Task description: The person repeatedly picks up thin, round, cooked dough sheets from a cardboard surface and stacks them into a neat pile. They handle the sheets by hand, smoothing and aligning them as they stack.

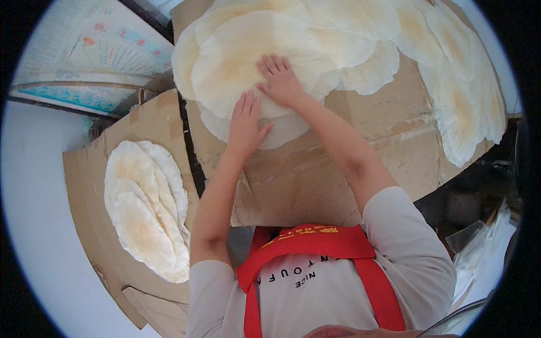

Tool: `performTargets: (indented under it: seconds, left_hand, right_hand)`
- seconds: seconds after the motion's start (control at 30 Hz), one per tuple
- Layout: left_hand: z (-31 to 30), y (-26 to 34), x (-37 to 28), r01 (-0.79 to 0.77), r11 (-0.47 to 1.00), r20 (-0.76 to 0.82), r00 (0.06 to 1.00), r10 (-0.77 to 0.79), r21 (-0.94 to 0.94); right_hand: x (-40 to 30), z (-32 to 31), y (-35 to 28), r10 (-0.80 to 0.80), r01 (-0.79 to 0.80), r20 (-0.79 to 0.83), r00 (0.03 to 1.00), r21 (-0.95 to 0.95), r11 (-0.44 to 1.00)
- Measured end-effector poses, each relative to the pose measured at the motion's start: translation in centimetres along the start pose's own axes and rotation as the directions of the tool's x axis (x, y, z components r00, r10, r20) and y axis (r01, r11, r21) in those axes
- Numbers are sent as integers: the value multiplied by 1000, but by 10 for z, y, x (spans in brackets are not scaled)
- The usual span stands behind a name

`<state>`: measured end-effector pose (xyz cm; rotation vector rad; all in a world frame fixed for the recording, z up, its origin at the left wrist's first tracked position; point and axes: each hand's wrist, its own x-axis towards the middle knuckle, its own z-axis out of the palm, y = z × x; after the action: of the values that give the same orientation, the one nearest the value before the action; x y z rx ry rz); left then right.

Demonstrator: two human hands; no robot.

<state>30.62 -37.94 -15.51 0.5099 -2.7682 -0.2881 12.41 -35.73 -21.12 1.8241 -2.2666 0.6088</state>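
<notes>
Several large, thin, round flatbreads overlap on a cardboard sheet before me. Flat on the near part of the top one lies my right hand, its fingers apart and pointing away from me. My left hand rests lower and to the left, at the near edge of the same pile, palm down with the thumb spread. Neither hand is closed around anything. The rounds have pale rims and light brown middles.
More flatbreads overlap at the right, reaching the cardboard's edge. A smaller pile of them lies on a separate cardboard piece at the left, across a dark gap. A printed sheet stands behind it. Clear plastic is at the lower right.
</notes>
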Motion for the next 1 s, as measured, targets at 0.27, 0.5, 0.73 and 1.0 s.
performTargets:
  seconds: [0.27, 0.5, 0.73, 1.0]
  left_hand:
    - [2, -18, 26, -188, 977, 253, 955, 157, 102]
    - [-87, -109, 111, 407, 785, 106, 907, -407, -466]
    - [-174, -48, 193, -19, 963, -467, 872, 148, 269]
    - [46, -72, 174, -31, 979, -69, 997, 45, 200]
  right_hand:
    - [-28, -38, 65, 452, -320, 56, 891, 783, 534]
    - [-15, -73, 118, 714, -339, 222, 664, 940, 24]
    - [42, -36, 138, 742, -273, 357, 568, 932, -239]
    - [76, -36, 137, 473, -523, 696, 541, 718, -458]
